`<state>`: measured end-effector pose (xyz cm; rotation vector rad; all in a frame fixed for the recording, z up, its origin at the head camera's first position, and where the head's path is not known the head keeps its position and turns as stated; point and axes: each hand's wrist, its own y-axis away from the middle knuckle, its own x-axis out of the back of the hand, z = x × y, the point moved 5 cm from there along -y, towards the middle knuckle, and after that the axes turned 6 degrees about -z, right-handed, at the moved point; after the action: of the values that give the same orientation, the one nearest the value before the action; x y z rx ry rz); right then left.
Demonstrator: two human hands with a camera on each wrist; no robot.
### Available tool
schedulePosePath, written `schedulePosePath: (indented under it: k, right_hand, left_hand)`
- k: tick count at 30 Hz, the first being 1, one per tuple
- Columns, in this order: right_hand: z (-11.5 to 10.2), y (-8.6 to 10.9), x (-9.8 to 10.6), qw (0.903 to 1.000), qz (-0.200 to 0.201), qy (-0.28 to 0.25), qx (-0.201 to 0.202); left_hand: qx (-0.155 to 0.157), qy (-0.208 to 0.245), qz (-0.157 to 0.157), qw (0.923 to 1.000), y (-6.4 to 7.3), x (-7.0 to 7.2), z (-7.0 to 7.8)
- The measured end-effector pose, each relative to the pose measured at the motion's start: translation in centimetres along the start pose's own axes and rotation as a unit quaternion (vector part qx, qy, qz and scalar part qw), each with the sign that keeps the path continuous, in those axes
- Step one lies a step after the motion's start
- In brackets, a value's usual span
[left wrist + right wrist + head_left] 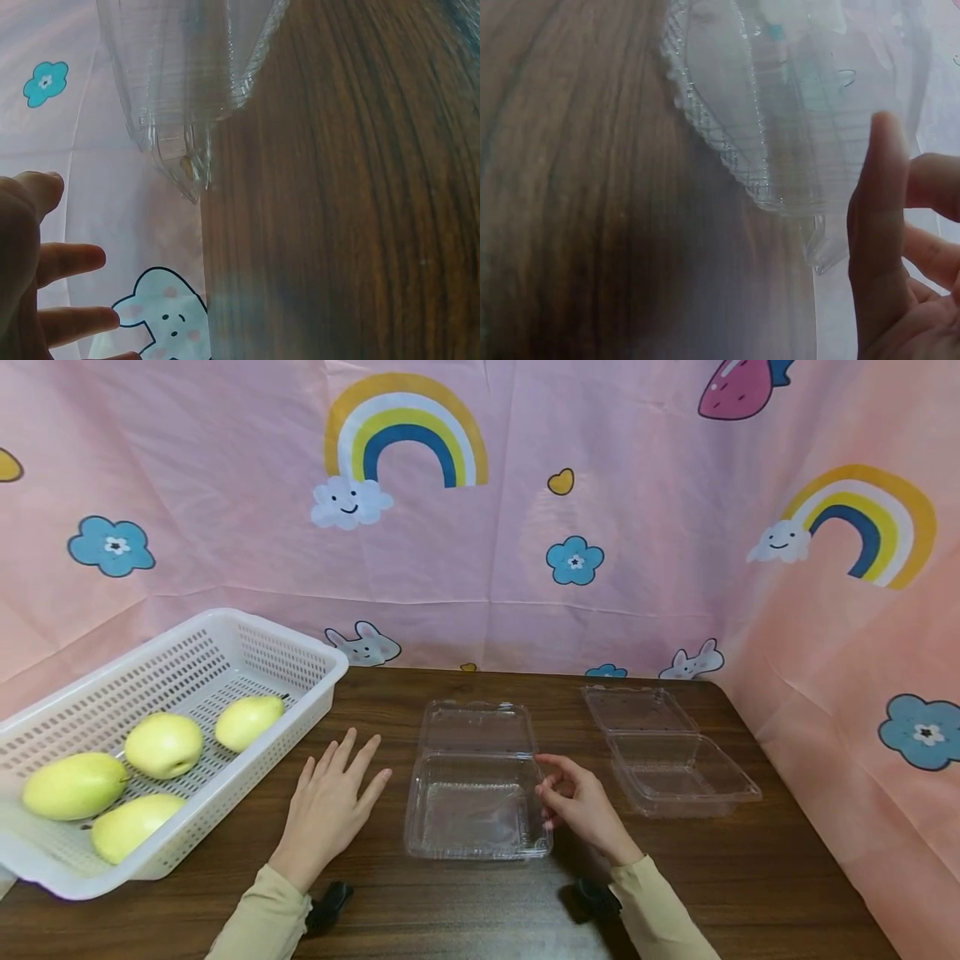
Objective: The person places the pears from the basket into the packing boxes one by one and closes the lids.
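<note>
A clear plastic clamshell box (472, 810) sits on the table with its lid (477, 728) folded back. My right hand (585, 810) is at the box's right edge, its fingers loosely bent and holding nothing. In the right wrist view the thumb (881, 202) stands straight beside the clear wall; whether it touches cannot be told. My left hand (326, 814) hovers to the left of the box with fingers spread and straight, apart from it. The left wrist view shows those fingers (71, 259) gripping nothing, with the box beyond them.
A white perforated basket (311, 689) at the left holds several yellow-green pears (163, 745). To the right, a second clear clamshell box (682, 772) lies with its lid back. A pink patterned cloth (450, 560) hangs behind the dark wooden table (435, 910) and along its right side.
</note>
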<state>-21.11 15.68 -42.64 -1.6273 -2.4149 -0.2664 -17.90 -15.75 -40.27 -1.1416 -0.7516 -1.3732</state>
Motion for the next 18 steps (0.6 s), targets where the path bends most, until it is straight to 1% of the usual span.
schedulePosePath:
  k: [4,9,18]
  right_hand:
    - [0.0,-0.6,0.2,1.0000,0.008,0.004,0.000]
    - [-0.1,-1.1,0.4,0.9998,0.018,0.009,-0.004]
    - [0.1,-1.6,0.2,0.9998,0.021,0.002,-0.004]
  left_hand:
    - [-0.005,-0.001,0.006,1.0000,-0.1,0.0,-0.2]
    - [-0.011,0.006,0.021,0.9997,-0.2,0.1,-0.3]
    - [-0.038,0.007,0.043,0.9983,-0.3,0.3,0.1]
